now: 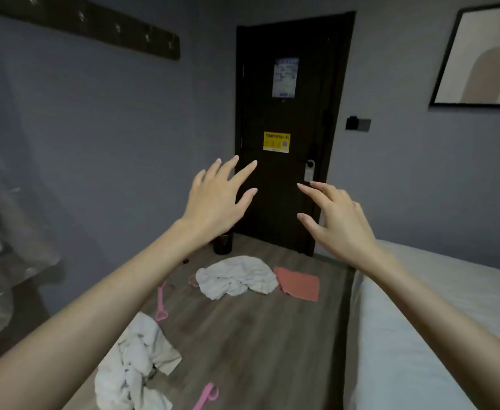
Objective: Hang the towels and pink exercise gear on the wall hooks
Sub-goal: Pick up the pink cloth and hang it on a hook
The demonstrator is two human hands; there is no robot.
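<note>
Towels lie on the wood floor, none yet on the hook rail (95, 28) high on the wall, up and left of the fingers. A crumpled white towel (237, 276) sits below the fingers of both hands, near the dark door (287, 84); a second white towel (136, 362) is bunched nearer the person, under the left forearm. Just right of the far towel lies a flat salmon-pink cloth (297, 284), its long axis running away toward the door at a slight slant. The pink exercise gear is scattered: one loop-ended handle (160, 303) points roughly along the floorboards between the two towels, and another pink handle (206, 395) lies at the bottom edge beside the near towel, slanting up to the right.

The left hand (213, 199) and right hand (334, 220) are raised in the air with fingers (244, 170) spread apart, holding nothing. The step in hand looks like the reach for a first item. It would go best to lower both hands to the far towel, pinch it along one edge so it falls open, and lift it clear of the pink straps that seem tucked under its left side before carrying it to the rail. The bed (420, 335) lies right of the fingers
</note>
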